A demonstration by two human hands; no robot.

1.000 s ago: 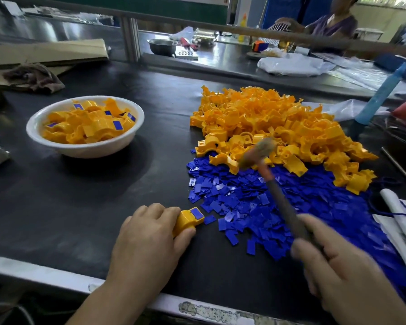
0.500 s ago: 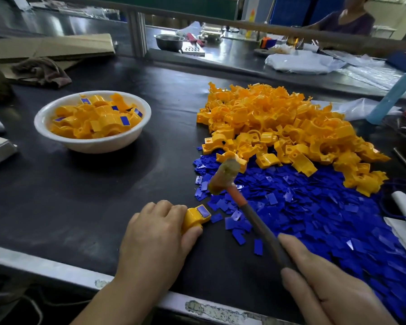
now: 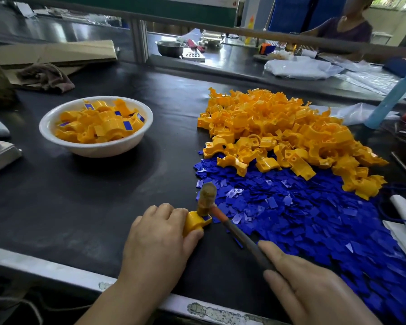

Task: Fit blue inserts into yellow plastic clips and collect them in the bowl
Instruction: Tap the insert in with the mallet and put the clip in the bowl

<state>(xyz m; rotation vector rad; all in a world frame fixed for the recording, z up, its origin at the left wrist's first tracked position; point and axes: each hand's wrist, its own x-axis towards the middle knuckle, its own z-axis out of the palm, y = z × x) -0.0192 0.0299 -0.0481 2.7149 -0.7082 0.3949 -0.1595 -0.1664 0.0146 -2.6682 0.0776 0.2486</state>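
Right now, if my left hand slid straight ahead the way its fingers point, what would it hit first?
The left hand already touches the yellow clip. Beyond it, likely the hammer head resting on the clip, then the blue inserts; depth is unclear.

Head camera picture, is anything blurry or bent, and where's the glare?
Head view: sharp on the hammer, the held clip and the left hand; the blue inserts smear toward the right edge; wide-angle bending curves the bench rim; window glare washes the far metal counter; the bowl casts a soft shadow.
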